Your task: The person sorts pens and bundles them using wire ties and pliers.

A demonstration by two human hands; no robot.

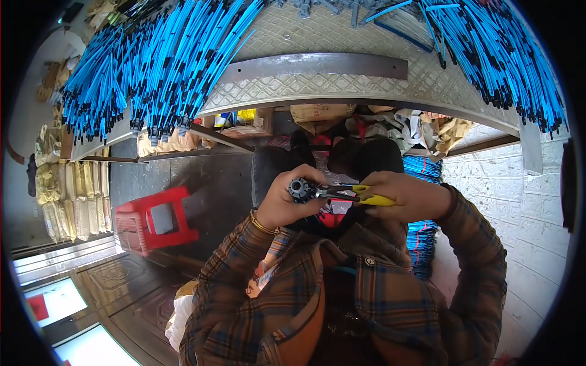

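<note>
My left hand [285, 200] is closed around a dark grey plastic fitting [299, 188], whose round, ribbed end with a hole faces up between thumb and fingers. In my right hand [394, 194] I grip pliers with yellow handles [375, 199]. Their metal jaws [326, 191] point left and reach the side of the fitting; whether they bite on it is hidden by my left fingers. Both hands meet above my lap, short of the bench edge.
Bundles of blue tubes with black ends [177, 67] hang over the bench [293, 36] at left, with more tubes [494, 55] at right. A metal strip [317, 65] lies along the bench. A red stool [155, 219] stands at left; bundled blue tubes [421, 244] stand by the white wall.
</note>
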